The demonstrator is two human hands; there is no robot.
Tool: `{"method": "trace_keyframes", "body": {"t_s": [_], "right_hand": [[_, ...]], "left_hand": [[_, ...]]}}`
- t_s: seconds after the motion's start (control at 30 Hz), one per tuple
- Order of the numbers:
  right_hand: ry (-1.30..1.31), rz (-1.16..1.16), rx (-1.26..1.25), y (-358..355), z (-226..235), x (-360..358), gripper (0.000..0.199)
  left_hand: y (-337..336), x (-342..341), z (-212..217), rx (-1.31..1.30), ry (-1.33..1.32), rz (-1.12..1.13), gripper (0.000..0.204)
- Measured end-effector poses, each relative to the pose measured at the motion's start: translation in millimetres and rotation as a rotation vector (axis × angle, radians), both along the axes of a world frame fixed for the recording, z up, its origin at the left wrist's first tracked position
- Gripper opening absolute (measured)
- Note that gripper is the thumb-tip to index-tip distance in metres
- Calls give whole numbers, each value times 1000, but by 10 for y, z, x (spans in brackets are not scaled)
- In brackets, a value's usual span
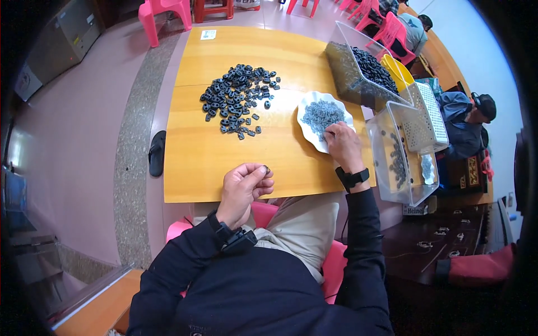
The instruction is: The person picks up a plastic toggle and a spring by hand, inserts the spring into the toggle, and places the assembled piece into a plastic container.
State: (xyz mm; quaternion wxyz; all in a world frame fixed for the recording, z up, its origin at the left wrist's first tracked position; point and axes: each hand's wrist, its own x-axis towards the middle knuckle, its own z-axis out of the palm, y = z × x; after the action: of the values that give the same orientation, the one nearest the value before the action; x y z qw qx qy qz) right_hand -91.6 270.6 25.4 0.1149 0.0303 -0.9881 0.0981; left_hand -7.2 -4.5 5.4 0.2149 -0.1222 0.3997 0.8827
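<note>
A: Left hand status?
B: From my remote station I log it pinching a dark piece between thumb and finger, above the near edge of the surface.
A: Right hand?
B: Fingertips drawn together at the grey bits in the white plate; I cannot tell whether they grip one.
A: Black pile?
B: I record it loose on the surface, left of the plate. A clear bin stands beyond the plate, rightward.
</note>
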Motion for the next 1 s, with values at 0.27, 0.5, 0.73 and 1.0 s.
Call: {"method": "trace_keyframes", "body": {"t_s": [0.27, 0.5, 0.73, 1.0], "right_hand": [[-12, 73, 100, 31, -39, 7, 9], [-12, 81, 90, 2, -24, 11, 9], [167, 139, -123, -9, -30, -11, 8], [240, 142, -332, -10, -40, -50, 5]], "left_hand": [[-2, 10, 3, -2, 8, -10, 13], [1, 12, 5, -1, 14, -11, 14], [2, 14, 12, -1, 17, -15, 13], [8, 18, -4, 1, 15, -12, 14]]}}
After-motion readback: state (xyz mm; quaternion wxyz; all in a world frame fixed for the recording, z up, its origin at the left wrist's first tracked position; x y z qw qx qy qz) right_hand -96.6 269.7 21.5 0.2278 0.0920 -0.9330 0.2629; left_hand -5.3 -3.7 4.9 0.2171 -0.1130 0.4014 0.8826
